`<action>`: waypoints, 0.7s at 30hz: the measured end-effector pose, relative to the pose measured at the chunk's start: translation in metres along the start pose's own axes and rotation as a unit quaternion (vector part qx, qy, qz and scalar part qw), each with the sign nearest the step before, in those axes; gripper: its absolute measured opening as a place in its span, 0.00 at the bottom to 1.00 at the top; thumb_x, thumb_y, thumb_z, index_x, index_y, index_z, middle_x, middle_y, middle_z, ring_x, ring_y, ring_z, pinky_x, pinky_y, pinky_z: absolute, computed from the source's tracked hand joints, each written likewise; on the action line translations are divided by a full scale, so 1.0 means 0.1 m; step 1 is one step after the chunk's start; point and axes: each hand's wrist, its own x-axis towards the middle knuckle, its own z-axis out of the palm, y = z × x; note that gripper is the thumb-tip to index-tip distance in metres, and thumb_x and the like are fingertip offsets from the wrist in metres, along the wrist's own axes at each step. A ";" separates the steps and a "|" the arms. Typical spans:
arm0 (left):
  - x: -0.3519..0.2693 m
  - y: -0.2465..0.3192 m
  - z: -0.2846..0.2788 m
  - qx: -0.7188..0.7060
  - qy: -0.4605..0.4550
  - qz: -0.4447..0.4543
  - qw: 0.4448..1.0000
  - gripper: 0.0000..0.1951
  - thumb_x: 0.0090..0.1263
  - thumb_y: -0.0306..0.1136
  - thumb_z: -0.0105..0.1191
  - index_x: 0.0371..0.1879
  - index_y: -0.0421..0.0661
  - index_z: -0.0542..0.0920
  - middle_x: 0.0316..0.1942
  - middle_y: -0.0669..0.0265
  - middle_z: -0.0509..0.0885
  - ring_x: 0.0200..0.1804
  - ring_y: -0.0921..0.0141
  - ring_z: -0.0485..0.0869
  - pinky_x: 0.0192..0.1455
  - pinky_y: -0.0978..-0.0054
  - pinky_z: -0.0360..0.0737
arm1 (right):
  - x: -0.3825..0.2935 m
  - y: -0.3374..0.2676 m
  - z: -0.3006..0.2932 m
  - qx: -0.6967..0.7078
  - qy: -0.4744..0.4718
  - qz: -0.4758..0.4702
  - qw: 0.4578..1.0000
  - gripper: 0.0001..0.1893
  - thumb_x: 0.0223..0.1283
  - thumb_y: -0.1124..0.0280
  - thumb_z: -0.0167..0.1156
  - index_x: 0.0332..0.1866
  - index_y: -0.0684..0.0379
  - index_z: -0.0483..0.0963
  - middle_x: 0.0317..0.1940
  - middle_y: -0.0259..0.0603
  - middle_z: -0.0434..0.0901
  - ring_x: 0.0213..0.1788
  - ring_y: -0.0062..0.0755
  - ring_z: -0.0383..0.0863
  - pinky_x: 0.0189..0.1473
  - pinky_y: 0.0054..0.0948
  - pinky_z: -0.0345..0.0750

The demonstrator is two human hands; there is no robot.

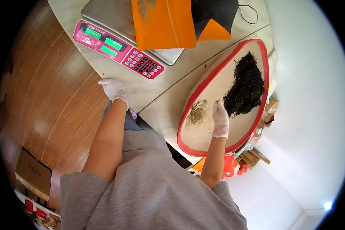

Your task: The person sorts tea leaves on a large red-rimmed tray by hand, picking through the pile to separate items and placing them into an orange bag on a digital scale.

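Note:
My right hand [220, 119], in a thin white glove, is over a shallow tray [233, 135] lined with pale cloth and edged with a red band. Its fingers are bunched at the left border of a heap of dark, dry, leaf-like material [245, 86]. Whether anything is between the fingertips is hidden. Left of that hand, a small patch of greenish-brown crumbs [197, 112] lies on the lining. My left hand [115, 89], gloved likewise, rests at the table's near edge below the scale; how its fingers are closed is unclear.
A pink digital scale [118, 49] with lit displays stands on the pale tabletop [158, 100]. Across its metal pan [109, 14] lies an orange bag [165, 26], with a dark grey and orange one [215, 20] beside it. Cardboard boxes [271, 106] and packets lie beyond the tray.

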 end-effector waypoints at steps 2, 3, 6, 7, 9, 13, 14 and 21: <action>-0.06 0.10 -0.05 0.061 0.028 -0.011 0.998 0.36 0.79 0.51 0.17 0.43 0.35 0.80 0.44 0.44 0.83 0.47 0.45 0.81 0.54 0.51 0.78 | 0.05 -0.56 0.25 0.142 -0.011 -0.001 0.990 0.19 0.69 0.76 0.55 0.60 0.75 0.67 0.55 0.42 0.75 0.56 0.27 0.74 0.64 0.25 0.72; -0.05 0.09 -0.02 0.083 0.026 -0.004 0.996 0.36 0.79 0.51 0.17 0.43 0.35 0.80 0.43 0.44 0.83 0.46 0.45 0.82 0.53 0.51 0.79 | 0.07 -0.90 0.44 0.214 -0.020 -0.007 0.977 0.19 0.69 0.76 0.54 0.60 0.75 0.66 0.54 0.40 0.75 0.55 0.27 0.74 0.65 0.25 0.71; 0.07 -0.08 0.05 0.077 0.005 0.044 0.996 0.35 0.79 0.50 0.17 0.42 0.35 0.80 0.40 0.44 0.84 0.44 0.45 0.83 0.49 0.51 0.81 | -0.16 -2.15 1.38 -0.131 -0.044 -0.237 0.962 0.11 0.67 0.78 0.56 0.51 0.72 0.74 0.51 0.38 0.78 0.52 0.26 0.76 0.58 0.25 0.75; 0.08 -0.11 0.05 0.080 0.013 0.049 0.995 0.36 0.79 0.50 0.17 0.41 0.35 0.80 0.40 0.44 0.84 0.43 0.44 0.83 0.49 0.51 0.81 | -0.24 -2.45 1.69 -0.238 -0.050 -0.345 0.907 0.10 0.65 0.78 0.58 0.48 0.70 0.76 0.49 0.38 0.79 0.49 0.25 0.77 0.55 0.24 0.76; 0.14 -0.09 0.02 0.081 0.039 0.055 0.994 0.36 0.79 0.51 0.17 0.41 0.34 0.80 0.39 0.44 0.84 0.42 0.43 0.83 0.49 0.51 0.81 | -0.45 -3.07 2.41 -0.348 -0.036 -0.557 0.753 0.08 0.62 0.77 0.61 0.44 0.66 0.80 0.44 0.40 0.82 0.44 0.26 0.80 0.51 0.24 0.77; -0.04 0.06 -0.03 0.075 -0.026 -0.009 0.997 0.35 0.79 0.50 0.17 0.45 0.34 0.79 0.45 0.45 0.84 0.47 0.45 0.82 0.54 0.55 0.79 | -0.92 -3.78 3.38 -0.172 -0.214 -0.263 0.925 0.14 0.57 0.74 0.61 0.49 0.63 0.80 0.33 0.47 0.84 0.32 0.33 0.82 0.40 0.28 0.79; -0.11 0.07 -0.02 0.042 -0.029 0.000 0.999 0.35 0.79 0.50 0.17 0.47 0.34 0.79 0.46 0.46 0.83 0.49 0.46 0.81 0.56 0.55 0.78 | -0.84 -3.73 3.46 -0.224 -0.196 -0.329 0.896 0.13 0.58 0.75 0.59 0.49 0.62 0.81 0.32 0.49 0.84 0.32 0.35 0.83 0.39 0.29 0.79; -0.11 0.10 -0.07 0.033 -0.043 -0.013 0.998 0.35 0.78 0.51 0.16 0.56 0.37 0.75 0.53 0.47 0.81 0.54 0.48 0.79 0.61 0.56 0.75 | -0.67 -3.64 3.49 -0.132 -0.203 -0.421 0.874 0.13 0.66 0.73 0.53 0.51 0.64 0.80 0.40 0.43 0.86 0.41 0.28 0.83 0.45 0.25 0.77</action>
